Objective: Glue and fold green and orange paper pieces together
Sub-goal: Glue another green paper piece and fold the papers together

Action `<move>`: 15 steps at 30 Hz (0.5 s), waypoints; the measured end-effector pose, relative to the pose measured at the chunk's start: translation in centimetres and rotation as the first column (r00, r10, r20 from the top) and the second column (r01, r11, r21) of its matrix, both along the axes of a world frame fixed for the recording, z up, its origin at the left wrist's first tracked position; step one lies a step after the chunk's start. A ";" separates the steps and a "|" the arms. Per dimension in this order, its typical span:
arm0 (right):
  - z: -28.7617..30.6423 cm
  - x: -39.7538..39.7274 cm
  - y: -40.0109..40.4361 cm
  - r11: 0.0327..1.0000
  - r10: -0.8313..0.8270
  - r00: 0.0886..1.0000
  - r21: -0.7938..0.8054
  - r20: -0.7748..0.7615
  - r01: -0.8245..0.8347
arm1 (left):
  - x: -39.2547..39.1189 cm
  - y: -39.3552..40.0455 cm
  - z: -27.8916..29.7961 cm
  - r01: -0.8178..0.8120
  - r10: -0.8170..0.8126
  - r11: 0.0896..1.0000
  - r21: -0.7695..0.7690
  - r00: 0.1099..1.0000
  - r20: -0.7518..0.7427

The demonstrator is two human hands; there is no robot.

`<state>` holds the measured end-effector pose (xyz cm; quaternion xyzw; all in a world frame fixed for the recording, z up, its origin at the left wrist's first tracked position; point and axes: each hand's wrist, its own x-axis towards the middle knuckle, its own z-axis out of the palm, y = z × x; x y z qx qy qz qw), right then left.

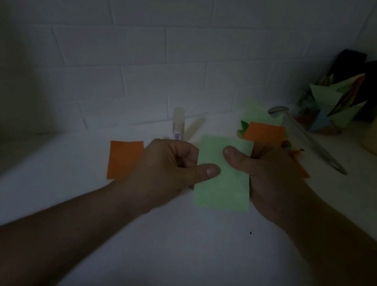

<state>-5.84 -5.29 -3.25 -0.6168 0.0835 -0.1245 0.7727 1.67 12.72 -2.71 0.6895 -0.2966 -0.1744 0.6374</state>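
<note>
Both hands (217,171) pinch green paper (222,186) — dim.

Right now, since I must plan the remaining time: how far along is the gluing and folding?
Done: a cluster of folded multicoloured paper shapes stands at the back right. In hand: the left hand and right hand pinch a flat pale green paper rectangle, apparently unfolded. Left: an orange paper rectangle lies flat, more pieces wait behind, and the glue stick stands unused.
</note>
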 end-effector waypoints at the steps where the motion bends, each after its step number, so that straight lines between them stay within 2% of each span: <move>1: 0.0 0.1 0.0 1.000 -0.021 1.000 -0.001 -0.001 0.021 | 0.0 -0.1 0.0 -0.017 0.017 1.000 0.006 0.999 0.031; 6: -0.3 0.5 -0.8 0.976 -0.214 0.977 -0.047 -0.024 0.213 | -0.1 0.1 -0.6 0.129 -0.151 0.986 0.101 0.956 0.253; 8: -0.4 0.4 -0.8 0.974 -0.224 0.974 -0.057 -0.038 0.222 | -0.2 0.2 -0.7 0.089 -0.137 0.983 0.159 0.936 0.324; 11: -0.2 0.4 -1.0 0.975 -0.211 0.977 -0.076 -0.020 0.209 | 0.0 0.3 -0.6 -0.032 -0.027 0.980 0.194 0.955 0.294; 15: 0.3 0.7 -0.7 0.960 -0.208 0.978 -0.189 0.016 0.207 | 0.6 0.4 -0.2 -0.119 0.088 0.982 0.145 0.975 0.203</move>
